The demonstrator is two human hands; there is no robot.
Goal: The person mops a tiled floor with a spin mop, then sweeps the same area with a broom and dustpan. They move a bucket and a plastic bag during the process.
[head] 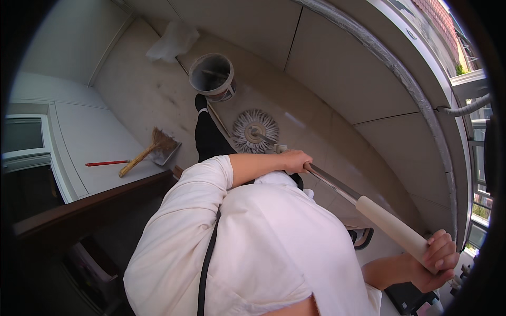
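Observation:
My left hand grips the metal pole of a round string mop, low on the shaft. Farther up, my right hand is wrapped around the end of the pole's pale handle grip. The pole slants across in front of my white top. Its mop head, a disc ringed by grey-white strands, lies spread on the tiled floor beside my outstretched leg.
A plastic bucket stands by my foot, with a thin stick on the floor nearby. At left, a straw broom rests at a dustpan. A translucent plastic bag lies near the wall. Foil-wrapped pipe runs along the right wall.

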